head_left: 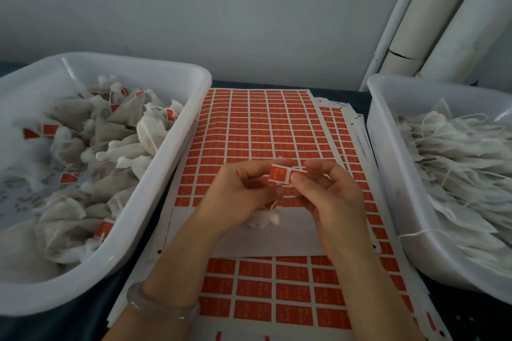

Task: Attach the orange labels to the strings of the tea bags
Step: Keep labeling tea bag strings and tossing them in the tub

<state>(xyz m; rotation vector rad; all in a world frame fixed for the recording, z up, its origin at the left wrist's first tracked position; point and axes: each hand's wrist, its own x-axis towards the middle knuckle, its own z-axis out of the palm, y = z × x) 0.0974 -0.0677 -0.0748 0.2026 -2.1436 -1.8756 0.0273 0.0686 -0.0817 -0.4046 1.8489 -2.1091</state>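
An orange label (280, 174) with a white border is held up between both hands over the label sheet (266, 130). My left hand (238, 196) pinches its left side and my right hand (329, 191) pinches its right side. A white string (274, 204) runs down from the label to a small white tea bag (263, 219), which hangs below my fingers and is partly hidden by my left hand.
A white tub (155, 174) on the left holds several tea bags with orange labels attached. A white tub (388, 174) on the right holds several unlabelled tea bags with loose strings. A stack of label sheets lies between them. White tubes (432, 22) lean at the back right.
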